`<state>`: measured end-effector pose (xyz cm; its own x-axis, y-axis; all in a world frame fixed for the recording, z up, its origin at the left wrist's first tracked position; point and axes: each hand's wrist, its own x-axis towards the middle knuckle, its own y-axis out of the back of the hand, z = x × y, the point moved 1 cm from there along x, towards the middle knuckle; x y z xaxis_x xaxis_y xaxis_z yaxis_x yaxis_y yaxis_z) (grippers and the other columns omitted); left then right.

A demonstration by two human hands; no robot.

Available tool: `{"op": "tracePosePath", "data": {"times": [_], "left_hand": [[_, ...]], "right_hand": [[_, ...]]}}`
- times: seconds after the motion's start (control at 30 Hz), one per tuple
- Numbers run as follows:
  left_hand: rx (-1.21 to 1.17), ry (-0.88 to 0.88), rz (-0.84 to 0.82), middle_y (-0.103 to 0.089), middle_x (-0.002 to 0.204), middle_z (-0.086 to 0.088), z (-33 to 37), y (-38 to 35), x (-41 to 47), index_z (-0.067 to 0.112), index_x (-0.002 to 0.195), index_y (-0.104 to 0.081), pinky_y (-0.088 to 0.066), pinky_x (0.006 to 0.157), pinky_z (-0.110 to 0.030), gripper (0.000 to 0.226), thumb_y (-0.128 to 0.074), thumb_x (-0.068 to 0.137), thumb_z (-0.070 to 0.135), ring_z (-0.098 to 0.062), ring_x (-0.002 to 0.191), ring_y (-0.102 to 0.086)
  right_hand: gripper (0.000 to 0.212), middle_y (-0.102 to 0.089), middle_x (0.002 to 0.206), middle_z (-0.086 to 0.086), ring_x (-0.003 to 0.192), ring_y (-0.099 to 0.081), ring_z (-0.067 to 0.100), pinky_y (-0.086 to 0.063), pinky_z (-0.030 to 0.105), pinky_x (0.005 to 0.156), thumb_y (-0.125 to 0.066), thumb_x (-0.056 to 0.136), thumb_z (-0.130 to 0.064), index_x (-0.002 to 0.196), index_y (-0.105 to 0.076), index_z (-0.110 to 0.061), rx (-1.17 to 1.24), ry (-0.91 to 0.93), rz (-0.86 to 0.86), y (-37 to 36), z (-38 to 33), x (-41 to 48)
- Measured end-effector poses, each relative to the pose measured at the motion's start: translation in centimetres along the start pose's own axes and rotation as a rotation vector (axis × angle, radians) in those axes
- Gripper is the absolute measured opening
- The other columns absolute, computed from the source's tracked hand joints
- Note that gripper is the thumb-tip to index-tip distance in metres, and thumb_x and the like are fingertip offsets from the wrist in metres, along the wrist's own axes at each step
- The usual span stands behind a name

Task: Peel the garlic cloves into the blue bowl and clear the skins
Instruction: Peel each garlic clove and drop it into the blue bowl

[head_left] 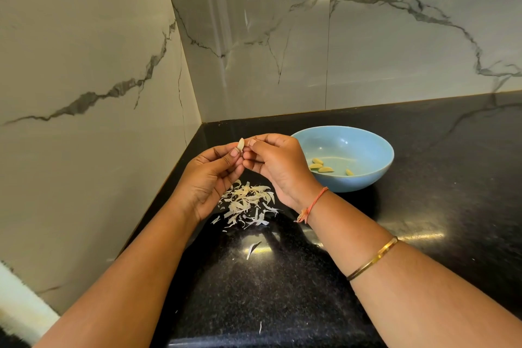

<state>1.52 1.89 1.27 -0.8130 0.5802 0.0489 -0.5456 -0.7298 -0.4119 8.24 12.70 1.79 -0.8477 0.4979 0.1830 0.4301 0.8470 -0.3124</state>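
Above the skins (247, 203) on the tabletop (423, 206), we've got one clove (241, 144) held up between both hands. Left hand (210, 175) grips its lower end between thumb and fingers (234, 152); right hand (278, 167) pinches its upper side, fingers curled, most likely working the skin off. Clove sits just left of the bowl (367, 178), not over it. Progress, our read: four peeled cloves (325, 169) lie in the bowl, so peeling is partly done; this one is mid-peel and yet to go in. Skins are in a loose heap under the hands, plus two strays (253, 249) nearer us. None are cleared, so the cleanup half hasn't begun. Unknowns: the clove's lower end is covered by the left fingers, so we can't tell how much skin is left on it. Right hand blocks the bowl's near-left inside; more cloves could be behind it. We see no unpeeled stock anywhere, so this may be the last, or the rest is out of frame; can't say. No bin in view either, so where the skins go is open.
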Motion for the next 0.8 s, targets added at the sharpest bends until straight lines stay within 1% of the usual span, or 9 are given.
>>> {"op": "tracePosePath", "data": {"times": [0.13, 0.27, 0.33, 0.43, 0.53, 0.6, 0.8], "left_hand": [[0.016, -0.022, 0.021, -0.07, 0.077, -0.006, 0.02, 0.0, -0.07, 0.006, 0.092, -0.067, -0.056, 0.059, -0.017, 0.015, -0.056, 0.084, -0.002, -0.009, 0.067, -0.067], [0.033, -0.041, 0.026, -0.071, 0.075, -0.005, 0.01, -0.25, -0.2, 0.006, 0.091, -0.067, -0.055, 0.06, -0.017, 0.015, -0.056, 0.085, -0.003, -0.009, 0.066, -0.068], [0.049, -0.055, 0.028, -0.071, 0.075, -0.005, 0.0, -0.31, -0.24, 0.006, 0.091, -0.067, -0.055, 0.06, -0.017, 0.015, -0.056, 0.085, -0.002, -0.008, 0.066, -0.067], [0.08, -0.077, 0.037, -0.071, 0.073, -0.004, -0.02, -0.3, -0.27, 0.006, 0.09, -0.067, -0.055, 0.06, -0.016, 0.014, -0.057, 0.085, -0.002, -0.008, 0.065, -0.067], [0.108, -0.091, 0.041, -0.071, 0.072, -0.004, -0.04, -0.34, -0.3, 0.006, 0.09, -0.067, -0.055, 0.06, -0.016, 0.013, -0.058, 0.085, -0.001, -0.008, 0.065, -0.067], [0.126, -0.094, 0.04, -0.071, 0.072, -0.003, -0.05, -0.31, -0.3, 0.007, 0.089, -0.067, -0.054, 0.06, -0.016, 0.012, -0.059, 0.085, -0.001, -0.008, 0.065, -0.067], [0.124, -0.062, 0.023, -0.07, 0.07, -0.004, -0.07, -0.23, -0.29, 0.005, 0.089, -0.067, -0.055, 0.059, -0.017, 0.012, -0.058, 0.084, -0.002, -0.008, 0.063, -0.065]], "right_hand": [[0.013, -0.063, 0.074, 0.01, 0.069, -0.061, 0.015, -0.055, 0.029, 0.072, -0.056, 0.09, -0.006, 0.092, -0.067, 0.002, 0.0, 0.015, -0.002, 0.0, -0.08, -0.07], [0.011, -0.064, 0.073, 0.007, 0.067, -0.062, 0.01, -0.058, 0.029, 0.072, -0.058, 0.089, -0.006, 0.093, -0.067, -0.002, -0.198, 0.119, 0.038, 0.04, 0.19, -0.09], [0.011, -0.064, 0.073, 0.005, 0.066, -0.062, 0.01, -0.059, 0.033, 0.074, -0.06, 0.088, -0.008, 0.094, -0.068, -0.003, -0.272, 0.159, 0.051, 0.06, 0.28, -0.1], [0.011, -0.065, 0.073, 0.005, 0.067, -0.062, 0.012, -0.058, 0.039, 0.076, -0.062, 0.088, -0.01, 0.094, -0.068, -0.003, -0.311, 0.188, 0.054, 0.03, 0.33, -0.09], [0.011, -0.065, 0.072, 0.005, 0.067, -0.062, 0.012, -0.058, 0.041, 0.075, -0.062, 0.088, -0.01, 0.093, -0.068, -0.003, -0.339, 0.212, 0.062, 0.02, 0.39, 0.02], [0.01, -0.064, 0.071, 0.003, 0.065, -0.062, 0.011, -0.058, 0.041, 0.075, -0.062, 0.088, -0.01, 0.091, -0.069, -0.004, -0.361, 0.23, 0.064, 0.02, 0.43, 0.09], [0.01, -0.062, 0.068, -0.002, 0.061, -0.061, 0.008, -0.058, 0.034, 0.071, -0.059, 0.088, -0.009, 0.089, -0.068, -0.005, -0.452, 0.277, 0.06, 0.21, 0.47, 0.2]]}}
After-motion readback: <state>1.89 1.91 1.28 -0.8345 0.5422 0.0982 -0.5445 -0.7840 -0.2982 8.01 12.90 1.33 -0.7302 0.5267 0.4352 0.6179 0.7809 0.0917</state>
